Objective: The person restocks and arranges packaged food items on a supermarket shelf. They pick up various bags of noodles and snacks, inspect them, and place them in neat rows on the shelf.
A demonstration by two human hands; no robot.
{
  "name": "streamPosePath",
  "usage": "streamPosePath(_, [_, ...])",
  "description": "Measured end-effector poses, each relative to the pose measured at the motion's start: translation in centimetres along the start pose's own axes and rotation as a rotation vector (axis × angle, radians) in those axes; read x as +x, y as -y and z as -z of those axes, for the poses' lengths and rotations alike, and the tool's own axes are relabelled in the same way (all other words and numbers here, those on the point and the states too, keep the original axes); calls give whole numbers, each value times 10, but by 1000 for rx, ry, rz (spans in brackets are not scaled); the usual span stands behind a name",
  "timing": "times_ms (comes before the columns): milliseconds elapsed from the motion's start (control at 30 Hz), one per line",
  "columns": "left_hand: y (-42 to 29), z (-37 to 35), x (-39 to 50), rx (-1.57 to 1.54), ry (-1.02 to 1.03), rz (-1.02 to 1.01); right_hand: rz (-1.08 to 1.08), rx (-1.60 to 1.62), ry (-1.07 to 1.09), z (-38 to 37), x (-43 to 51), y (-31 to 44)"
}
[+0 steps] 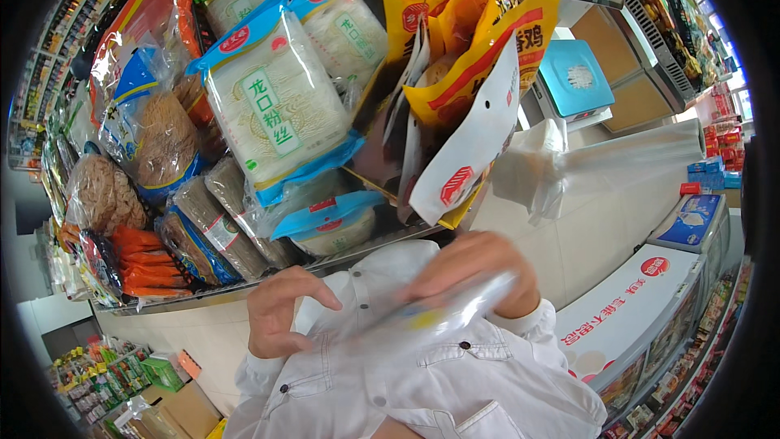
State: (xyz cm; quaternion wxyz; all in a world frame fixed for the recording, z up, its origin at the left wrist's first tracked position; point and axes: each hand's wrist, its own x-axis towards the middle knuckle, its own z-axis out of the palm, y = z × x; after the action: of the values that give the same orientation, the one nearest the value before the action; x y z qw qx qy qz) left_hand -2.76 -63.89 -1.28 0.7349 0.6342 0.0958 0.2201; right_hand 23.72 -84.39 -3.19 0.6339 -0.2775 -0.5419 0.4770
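My right hand (472,268), blurred by motion, grips a shiny clear plastic package (436,314) in front of my white shirt. A yellow patch shows on the package, but its contents are too smeared to tell. My left hand (283,311) is beside the package's left end with thumb and fingers apart, holding nothing. Just beyond the hands stands a display of dry goods. Bags of longkou vermicelli (277,97) with blue ends lie there, next to upright yellow food pouches (475,85). A smaller vermicelli pack (329,222) rests at the display's near edge.
Brown noodle bundles (207,225) and orange packets (149,262) fill the display's left side. Right of it are a scale with a blue pan (576,79) and a roll of clear plastic bags (634,146). A white-topped freezer (634,305) stands at right.
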Motion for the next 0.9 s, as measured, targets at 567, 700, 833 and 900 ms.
streamPosePath(567, [48,10,13,-215,-458,179,370,586,-1797,211,-62,-50])
streamPosePath(700, [55,9,7,-251,-539,195,275,327,-2007,229,-60,-68])
streamPosePath(833, [59,8,4,-264,-569,197,165,29,-2095,233,-61,-103])
streamPosePath(900, [60,9,5,-254,-556,192,160,-10,-2178,249,-62,-116])
